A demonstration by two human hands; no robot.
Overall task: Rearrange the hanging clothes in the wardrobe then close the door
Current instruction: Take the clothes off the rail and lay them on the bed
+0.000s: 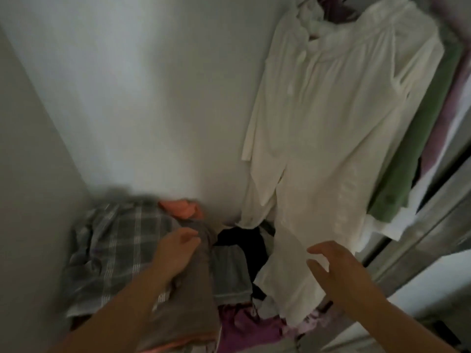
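Both forearms reach in from the bottom edge. Left hand (175, 253) hovers over a heap of folded clothes, its fingers loosely bent with nothing between them; whether it touches the brown-grey garment (188, 309) under it cannot be told. Right hand (339, 272) is spread, fingers apart and relaxed, just beside the lower hem of a long white dress (323, 138); it grips nothing. That dress hangs at the right of the wardrobe's white back wall (142, 93), buttons running down its front, its hem reaching the heap. Behind it, further right, hangs a green garment (413, 151), and past that something pale purple. In the heap lie a grey plaid shirt (114, 240), an orange piece (181, 207) by the wall, a black item (242, 240) and purple cloth (244, 324). A silvery sliding door (418, 240) stands at the right edge.
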